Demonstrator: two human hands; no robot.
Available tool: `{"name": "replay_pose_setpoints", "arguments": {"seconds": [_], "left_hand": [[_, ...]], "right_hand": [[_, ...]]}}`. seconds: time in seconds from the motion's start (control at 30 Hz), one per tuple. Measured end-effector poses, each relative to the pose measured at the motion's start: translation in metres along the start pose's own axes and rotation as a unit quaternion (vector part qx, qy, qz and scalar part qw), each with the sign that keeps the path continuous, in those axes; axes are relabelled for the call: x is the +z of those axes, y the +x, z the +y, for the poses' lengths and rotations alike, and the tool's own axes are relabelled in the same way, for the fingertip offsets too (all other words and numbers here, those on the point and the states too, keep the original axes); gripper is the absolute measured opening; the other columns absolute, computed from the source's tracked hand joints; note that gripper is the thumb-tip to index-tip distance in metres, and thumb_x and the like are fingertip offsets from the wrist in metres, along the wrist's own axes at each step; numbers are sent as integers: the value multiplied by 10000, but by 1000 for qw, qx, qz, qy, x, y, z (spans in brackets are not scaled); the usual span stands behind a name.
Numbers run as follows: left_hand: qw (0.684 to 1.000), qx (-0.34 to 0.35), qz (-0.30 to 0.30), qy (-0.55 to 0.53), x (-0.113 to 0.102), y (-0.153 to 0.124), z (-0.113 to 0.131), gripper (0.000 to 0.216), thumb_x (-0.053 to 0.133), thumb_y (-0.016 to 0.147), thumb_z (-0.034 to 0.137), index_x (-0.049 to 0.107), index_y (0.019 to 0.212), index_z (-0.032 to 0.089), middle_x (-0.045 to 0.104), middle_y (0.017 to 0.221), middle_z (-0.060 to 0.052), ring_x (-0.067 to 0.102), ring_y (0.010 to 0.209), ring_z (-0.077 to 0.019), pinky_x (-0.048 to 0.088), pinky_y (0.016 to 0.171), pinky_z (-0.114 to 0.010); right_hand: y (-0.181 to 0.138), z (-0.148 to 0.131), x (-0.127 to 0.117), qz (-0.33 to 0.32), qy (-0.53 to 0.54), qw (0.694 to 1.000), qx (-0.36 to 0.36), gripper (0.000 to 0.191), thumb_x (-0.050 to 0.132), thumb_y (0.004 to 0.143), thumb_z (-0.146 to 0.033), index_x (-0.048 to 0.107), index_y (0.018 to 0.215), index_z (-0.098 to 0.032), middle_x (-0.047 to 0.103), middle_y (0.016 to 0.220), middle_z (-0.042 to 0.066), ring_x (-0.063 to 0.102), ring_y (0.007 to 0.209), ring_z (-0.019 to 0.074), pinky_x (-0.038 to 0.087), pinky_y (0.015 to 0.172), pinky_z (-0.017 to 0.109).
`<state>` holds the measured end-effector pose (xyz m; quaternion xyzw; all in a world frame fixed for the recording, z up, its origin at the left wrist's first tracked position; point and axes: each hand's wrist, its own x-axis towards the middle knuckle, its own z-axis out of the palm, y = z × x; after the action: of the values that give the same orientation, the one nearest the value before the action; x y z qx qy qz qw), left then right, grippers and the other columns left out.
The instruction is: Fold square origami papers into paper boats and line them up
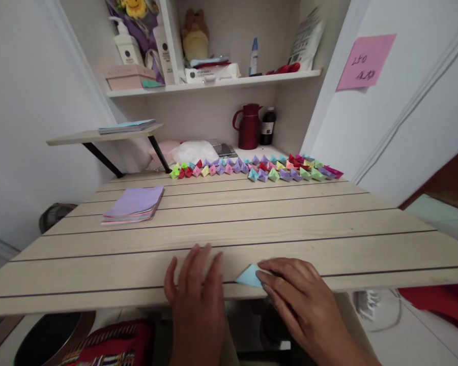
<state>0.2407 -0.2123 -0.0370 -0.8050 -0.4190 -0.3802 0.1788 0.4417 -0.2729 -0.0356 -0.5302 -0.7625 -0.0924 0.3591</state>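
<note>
A small piece of folded light-blue paper lies at the front edge of the wooden table, its pointed corner facing left. My right hand has its thumb and fingers closed on the right part of this paper, hiding that end. Left of the paper, my left hand hovers at the table edge with its fingers spread and slightly blurred, holding nothing. A stack of square paper sheets, purple on top, rests farther back on the left.
Rows of small colourful folded paper boats line the table's back. A small raised shelf carries blue paper at the left. Behind stand a dark red jug and a dark bottle. A pink note hangs on the right wall.
</note>
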Motion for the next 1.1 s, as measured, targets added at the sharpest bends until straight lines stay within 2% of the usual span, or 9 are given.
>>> {"name": "replay_pose_setpoints", "arguments": {"seconds": [0.03, 0.1, 0.2, 0.27, 0.43, 0.6, 0.7, 0.87, 1.1], "left_hand": [[998, 57, -8, -5, 0, -5, 3, 344, 526, 887, 157, 594, 1216, 233, 627, 1238, -77, 442, 1264, -271, 168, 1112, -558], [991, 124, -42, -20, 1, -13, 9, 375, 531, 904, 239, 558, 1276, 276, 630, 1265, -31, 383, 1327, -239, 62, 1152, -539], [985, 147, -91, -5, 6, -18, 13, 410, 420, 941, 210, 510, 1331, 296, 595, 1326, -4, 359, 1351, -193, 2, 1163, -512], [985, 145, -93, 3, 9, -20, 13, 427, 380, 942, 196, 505, 1338, 294, 584, 1340, -10, 363, 1350, -201, 20, 1154, -535], [990, 118, -75, 14, 10, -21, 18, 368, 413, 941, 316, 568, 1275, 296, 611, 1305, -21, 394, 1325, -219, 105, 1142, -521], [992, 91, -87, 25, 12, -26, 24, 470, 300, 922, 130, 542, 1302, 267, 565, 1362, -7, 387, 1330, -213, 74, 1137, -562], [992, 77, -93, 22, 13, -29, 22, 495, 323, 883, 97, 546, 1297, 251, 564, 1362, -5, 404, 1320, -221, 116, 1131, -565], [996, 46, -68, 38, 12, -38, 23, 526, 365, 831, 34, 555, 1287, 216, 601, 1319, -37, 468, 1272, -230, 185, 1118, -546], [997, 17, -47, 59, 14, -46, 33, 461, 470, 856, 96, 534, 1305, 179, 587, 1331, -80, 484, 1265, -258, 205, 1124, -524]], "right_hand": [[0, 0, -1, -3, -2, 1000, -1, 281, 504, 892, -103, 648, 1113, -198, 674, 1091, 83, 597, 1001, 231, 459, 829, 413], [1, 1, -1, -6, -10, 1000, -6, 269, 506, 895, -114, 652, 1108, -190, 678, 1093, 85, 603, 1001, 231, 463, 827, 407], [-3, 2, 0, -4, -34, 999, -30, 308, 506, 891, -106, 636, 1161, -179, 680, 1119, 92, 603, 1028, 232, 458, 844, 401], [-8, 3, 4, -7, -65, 997, -45, 362, 512, 895, -117, 595, 1242, -180, 673, 1163, 94, 594, 1064, 236, 444, 864, 402], [-27, 2, 17, -34, -154, 986, -54, 529, 509, 901, -170, 423, 1419, -232, 577, 1349, 65, 510, 1229, 261, 370, 979, 442], [-36, 7, 22, -35, -149, 986, -62, 553, 439, 891, -88, 408, 1426, -221, 559, 1373, 48, 476, 1270, 247, 328, 1011, 444], [-30, 5, 21, -5, -128, 990, -53, 498, 453, 899, -81, 481, 1372, -233, 617, 1306, 47, 522, 1220, 236, 351, 971, 421], [-13, -8, 17, 86, -59, 995, -5, 297, 521, 929, -169, 632, 1188, -261, 724, 1053, 45, 636, 985, 211, 425, 856, 384], [-7, -12, 9, 84, 20, 996, -14, 175, 522, 926, -152, 665, 1006, -213, 698, 854, 46, 630, 777, 183, 485, 690, 334]]}}
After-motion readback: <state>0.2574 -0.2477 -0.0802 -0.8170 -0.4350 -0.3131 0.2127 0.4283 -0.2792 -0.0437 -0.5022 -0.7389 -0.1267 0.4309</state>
